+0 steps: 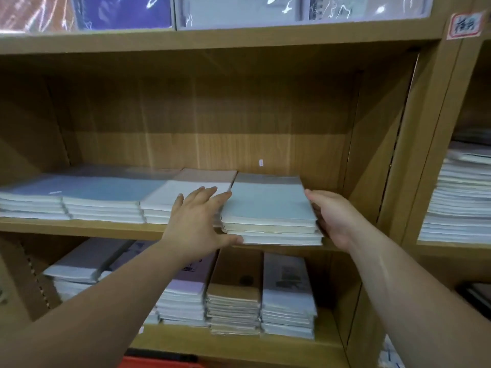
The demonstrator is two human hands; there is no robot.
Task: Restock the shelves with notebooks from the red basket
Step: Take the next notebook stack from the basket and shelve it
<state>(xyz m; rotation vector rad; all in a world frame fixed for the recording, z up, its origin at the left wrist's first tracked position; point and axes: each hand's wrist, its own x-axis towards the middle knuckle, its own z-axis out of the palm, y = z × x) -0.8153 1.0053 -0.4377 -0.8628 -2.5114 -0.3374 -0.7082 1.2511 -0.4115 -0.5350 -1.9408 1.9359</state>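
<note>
Notebook stack: the stack of notebooks sits right of centre in the frame on the middle shelf, its front edge out at the shelf's lip.
Its look: pale blue matte top cover with a greyer band along the back. Below it are cream and white page edges in several layers, not quite squared up.
Left hand: the left hand comes in from the lower left with fingers straight and spread. It lies flat against the stack's left side, thumb along the bottom front edge. It's pressing, not clutching.
Right hand: the right hand is up against the stack's right side, thumb near the top corner. The fingers are tucked out of sight, so I cannot tell whether it grips.
Neighbours: a white-covered stack touches the left hand's fingers. Further left lie flat blue-covered stacks.
Shelving: light wood-grain laminate with square edges and a darker back panel.
Lower shelf: a brown kraft-paper stack stands between a lilac stack and a grey-printed stack, all with ragged page edges.
Bottom edge: a sliver of the red basket, with a smooth plastic look.
Far right: a tall white pile in the next bay.
</note>
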